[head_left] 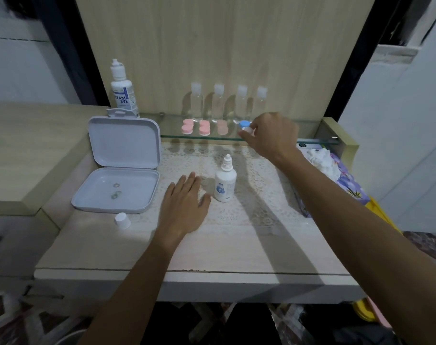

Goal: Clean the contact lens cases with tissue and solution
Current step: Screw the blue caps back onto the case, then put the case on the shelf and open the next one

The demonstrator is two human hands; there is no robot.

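At the table's left side a tall white solution bottle (122,92) stands on the left end of the glass shelf (281,140), smooth plastic with a printed label. Just below it a pale hinged plastic box (119,165) with rounded corners lies open on the table (212,247), lid propped up, with small ring-like bits in its tray. A white ribbed cap (122,220) lies near the box's front edge. The left hand (184,207) rests flat on the lace mat (256,192), fingers straight and close together, holding nothing. Just beside its thumb stands a small white dropper bottle (225,181), uncapped. Along the shelf's front edge sit three pink lens cases (204,127), round and matte, in a row before four clear travel bottles (228,100) against the wooden back panel. Right of them is the blue-and-white lens case (245,127). The right hand (271,135) reaches over the shelf, and its curled fingertips pinch the case's white end, with the blue end showing just left of the fingers. At the table's right edge a floral tissue box (341,175) shows crumpled white tissue.
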